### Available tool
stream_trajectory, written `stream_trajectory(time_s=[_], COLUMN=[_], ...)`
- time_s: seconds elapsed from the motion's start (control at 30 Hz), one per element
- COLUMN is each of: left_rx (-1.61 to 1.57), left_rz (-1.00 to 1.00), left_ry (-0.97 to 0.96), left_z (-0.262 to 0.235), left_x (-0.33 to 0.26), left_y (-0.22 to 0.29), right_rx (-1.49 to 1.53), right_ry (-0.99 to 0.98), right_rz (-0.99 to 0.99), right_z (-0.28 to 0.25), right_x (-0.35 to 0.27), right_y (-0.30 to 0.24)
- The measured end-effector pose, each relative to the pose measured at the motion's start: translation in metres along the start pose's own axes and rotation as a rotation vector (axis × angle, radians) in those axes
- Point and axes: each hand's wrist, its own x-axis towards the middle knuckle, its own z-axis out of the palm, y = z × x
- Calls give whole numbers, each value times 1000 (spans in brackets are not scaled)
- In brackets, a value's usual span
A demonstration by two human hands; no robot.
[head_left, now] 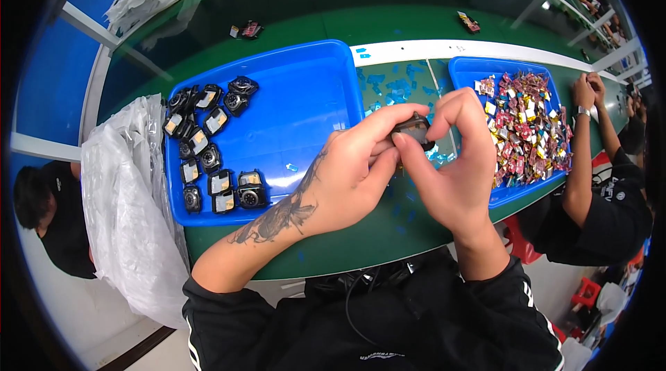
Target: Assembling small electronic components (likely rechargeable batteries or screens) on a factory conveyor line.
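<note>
In front of me, above the green table, my left hand (pixel 354 173) and my right hand (pixel 454 163) hold a small black watch case (pixel 415 128) between them. Its grey face turns up toward me. The left fingers wrap round its side and underside, with the thumb near its lower edge. My right thumb presses on the face while the right index finger curls at its far edge. Part of the case is hidden by the fingers. Left of my hands, several similar black watch cases (pixel 209 157) lie at the left side of a blue tray (pixel 347 69).
A second blue tray (pixel 466 64) at the right holds a heap of small red, white and yellow parts (pixel 527 128). Blue film scraps (pixel 399 90) litter the table (pixel 333 249). Plastic sheeting (pixel 128 211) hangs at left. A co-worker's arms (pixel 581 142) are close on the right.
</note>
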Motion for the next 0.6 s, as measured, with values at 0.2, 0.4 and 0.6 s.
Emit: stream_trajectory(time_s=[0.2, 0.4, 0.6], left_rx=[27, -118, -300], left_rz=[11, 33, 18], left_ry=[36, 70, 253], left_z=[-2, 2, 1], left_x=[1, 2, 7], left_y=[-8, -8, 3], right_rx=[86, 97, 363], right_ry=[34, -14, 91], right_rz=[32, 56, 301], right_z=[8, 5, -21], right_x=[4, 7, -7], right_y=[3, 5, 9])
